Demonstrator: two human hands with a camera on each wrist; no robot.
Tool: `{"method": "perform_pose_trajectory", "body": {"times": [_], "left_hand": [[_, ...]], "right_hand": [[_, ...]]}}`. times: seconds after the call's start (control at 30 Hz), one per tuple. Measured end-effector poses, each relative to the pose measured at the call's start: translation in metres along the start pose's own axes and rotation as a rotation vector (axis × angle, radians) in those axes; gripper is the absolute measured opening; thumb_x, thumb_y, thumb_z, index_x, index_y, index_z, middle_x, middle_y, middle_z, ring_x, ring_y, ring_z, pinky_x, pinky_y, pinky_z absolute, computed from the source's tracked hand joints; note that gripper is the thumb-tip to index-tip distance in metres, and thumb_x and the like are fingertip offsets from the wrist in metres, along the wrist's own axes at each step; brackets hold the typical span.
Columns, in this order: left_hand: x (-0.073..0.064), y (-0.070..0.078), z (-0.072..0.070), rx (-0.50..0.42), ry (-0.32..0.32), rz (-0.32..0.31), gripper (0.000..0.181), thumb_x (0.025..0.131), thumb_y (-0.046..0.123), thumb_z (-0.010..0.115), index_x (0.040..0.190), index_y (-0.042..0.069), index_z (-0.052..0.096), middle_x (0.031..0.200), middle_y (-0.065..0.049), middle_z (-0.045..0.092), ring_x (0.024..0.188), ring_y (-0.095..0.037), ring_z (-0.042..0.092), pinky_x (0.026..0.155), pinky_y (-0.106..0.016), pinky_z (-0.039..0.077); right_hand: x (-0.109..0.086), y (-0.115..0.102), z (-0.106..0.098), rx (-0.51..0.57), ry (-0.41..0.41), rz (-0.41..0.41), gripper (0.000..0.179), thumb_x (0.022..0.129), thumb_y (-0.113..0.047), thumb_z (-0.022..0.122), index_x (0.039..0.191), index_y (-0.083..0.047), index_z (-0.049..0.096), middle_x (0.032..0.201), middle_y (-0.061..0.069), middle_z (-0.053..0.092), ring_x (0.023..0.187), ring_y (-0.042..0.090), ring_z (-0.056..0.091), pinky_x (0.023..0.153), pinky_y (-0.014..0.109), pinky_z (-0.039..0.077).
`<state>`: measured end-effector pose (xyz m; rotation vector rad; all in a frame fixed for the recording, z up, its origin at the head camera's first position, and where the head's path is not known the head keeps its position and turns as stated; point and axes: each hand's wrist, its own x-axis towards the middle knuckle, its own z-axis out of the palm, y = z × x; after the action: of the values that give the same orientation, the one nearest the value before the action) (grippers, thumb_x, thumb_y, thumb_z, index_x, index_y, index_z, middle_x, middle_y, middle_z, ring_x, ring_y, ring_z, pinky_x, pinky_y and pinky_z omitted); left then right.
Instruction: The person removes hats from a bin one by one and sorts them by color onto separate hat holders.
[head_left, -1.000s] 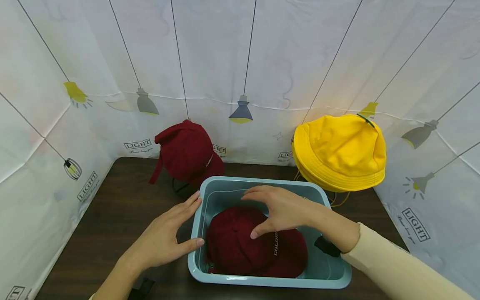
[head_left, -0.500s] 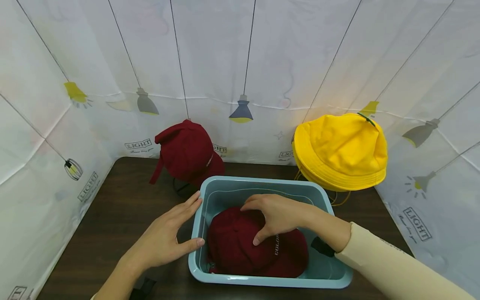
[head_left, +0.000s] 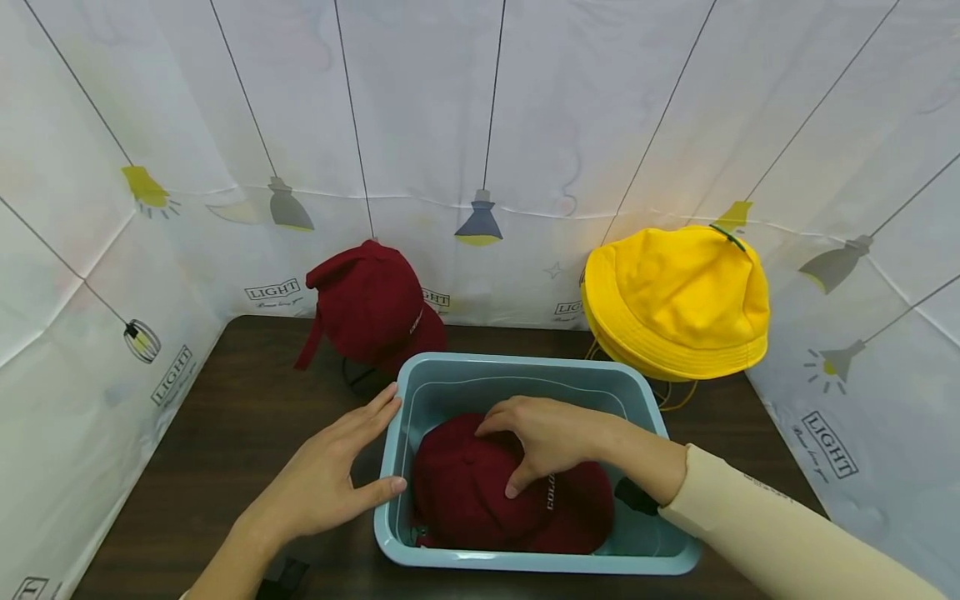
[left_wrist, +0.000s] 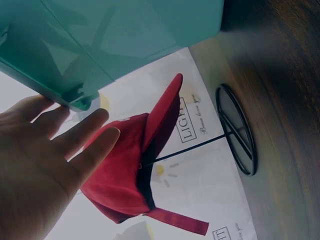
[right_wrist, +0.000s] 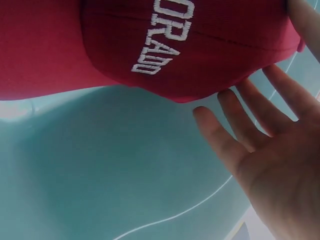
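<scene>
A dark red baseball cap [head_left: 472, 492] with white lettering lies in a light blue plastic basin [head_left: 540, 563], its brim toward the right. My right hand [head_left: 551, 433] reaches over the crown, thumb on the near side and fingers on the far side. In the right wrist view, the fairly straight fingers [right_wrist: 255, 100] lie along the cap's lower edge; some fingertips seem to touch it. My left hand [head_left: 330, 475] rests with spread, straight fingers against the basin's left rim. In the left wrist view, its fingertips lie beside the basin wall [left_wrist: 125, 40].
Behind the basin at left, another red cap [head_left: 371, 300] hangs on a black wire stand [left_wrist: 237, 130]. At back right is a yellow bucket hat [head_left: 675, 300] with cords below it. The dark wooden table [head_left: 202, 467] meets a white printed cloth backdrop [head_left: 420, 108].
My right hand has lowered into the basin, and its fingers and thumb have come down around the cap's crown. My left hand stays at the rim.
</scene>
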<state>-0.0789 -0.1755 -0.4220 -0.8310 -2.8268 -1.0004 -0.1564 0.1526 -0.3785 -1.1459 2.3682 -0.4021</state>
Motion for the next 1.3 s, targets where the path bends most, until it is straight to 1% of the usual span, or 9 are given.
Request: {"method": "perform_pose_trajectory", "body": {"times": [0.23, 0.43, 0.53, 0.7, 0.83, 0.93, 1.1, 1.3], "left_hand": [[-0.0012, -0.0008, 0.0006, -0.001, 0.003, -0.005, 0.088, 0.095, 0.059, 0.068, 0.167, 0.023, 0.031, 0.173, 0.01, 0.021, 0.152, -0.026, 0.038, 0.11, -0.065, 0.043], [-0.0012, -0.0007, 0.0009, -0.003, -0.001, -0.013, 0.088, 0.095, 0.054, 0.072, 0.166, 0.023, 0.031, 0.173, 0.01, 0.021, 0.152, -0.027, 0.038, 0.11, -0.066, 0.042], [-0.0011, -0.0005, 0.0016, -0.008, 0.001, -0.012, 0.088, 0.094, 0.05, 0.074, 0.166, 0.022, 0.032, 0.173, 0.01, 0.022, 0.152, -0.027, 0.038, 0.11, -0.066, 0.042], [-0.0013, -0.0001, 0.0024, -0.011, 0.005, -0.006, 0.088, 0.094, 0.051, 0.073, 0.166, 0.022, 0.032, 0.173, 0.01, 0.022, 0.152, -0.026, 0.038, 0.11, -0.066, 0.042], [-0.0008, 0.0, 0.0019, -0.01, 0.004, -0.009, 0.088, 0.094, 0.051, 0.073, 0.166, 0.023, 0.032, 0.173, 0.01, 0.022, 0.152, -0.026, 0.039, 0.11, -0.065, 0.043], [-0.0006, 0.0001, 0.0013, -0.009, 0.003, -0.01, 0.088, 0.094, 0.052, 0.073, 0.166, 0.023, 0.031, 0.173, 0.01, 0.022, 0.151, -0.026, 0.039, 0.11, -0.065, 0.043], [-0.0001, 0.0, 0.0008, -0.002, 0.002, -0.008, 0.089, 0.094, 0.055, 0.071, 0.167, 0.023, 0.031, 0.173, 0.011, 0.022, 0.152, -0.026, 0.039, 0.11, -0.065, 0.043], [0.0005, -0.0003, 0.0002, -0.002, -0.002, 0.001, 0.088, 0.095, 0.058, 0.07, 0.166, 0.023, 0.031, 0.173, 0.01, 0.022, 0.152, -0.026, 0.039, 0.11, -0.064, 0.043]], "right_hand": [[0.0048, -0.0035, 0.001, 0.01, 0.009, -0.029, 0.057, 0.081, -0.034, 0.092, 0.13, -0.012, 0.072, 0.124, -0.004, 0.071, 0.11, 0.012, 0.061, 0.1, 0.033, 0.053], [0.0069, -0.0051, 0.0006, 0.032, 0.018, -0.062, 0.044, 0.084, -0.026, 0.091, 0.122, -0.011, 0.075, 0.108, -0.008, 0.072, 0.091, 0.009, 0.061, 0.083, 0.025, 0.055], [0.0076, -0.005, 0.0007, 0.044, 0.026, -0.079, 0.038, 0.085, -0.022, 0.089, 0.119, -0.012, 0.076, 0.101, -0.01, 0.071, 0.085, 0.008, 0.062, 0.078, 0.023, 0.054], [0.0075, -0.0049, 0.0013, 0.049, 0.047, -0.102, 0.03, 0.088, -0.016, 0.086, 0.116, -0.012, 0.076, 0.092, -0.01, 0.071, 0.081, 0.007, 0.063, 0.075, 0.021, 0.054], [0.0074, -0.0051, 0.0011, 0.04, 0.075, -0.118, 0.028, 0.088, -0.012, 0.084, 0.115, -0.013, 0.077, 0.088, -0.01, 0.069, 0.076, 0.004, 0.06, 0.071, 0.02, 0.053], [0.0078, -0.0049, 0.0011, 0.033, 0.089, -0.129, 0.028, 0.088, -0.01, 0.083, 0.115, -0.014, 0.077, 0.086, -0.009, 0.068, 0.074, 0.001, 0.057, 0.07, 0.02, 0.052], [0.0069, -0.0043, 0.0007, 0.023, 0.099, -0.147, 0.026, 0.089, -0.008, 0.082, 0.115, -0.013, 0.078, 0.086, -0.008, 0.069, 0.074, 0.001, 0.057, 0.07, 0.019, 0.052], [0.0037, -0.0033, -0.0018, 0.019, 0.112, -0.147, 0.026, 0.09, -0.005, 0.082, 0.115, -0.013, 0.08, 0.09, -0.009, 0.071, 0.079, 0.003, 0.059, 0.072, 0.019, 0.053]]}}
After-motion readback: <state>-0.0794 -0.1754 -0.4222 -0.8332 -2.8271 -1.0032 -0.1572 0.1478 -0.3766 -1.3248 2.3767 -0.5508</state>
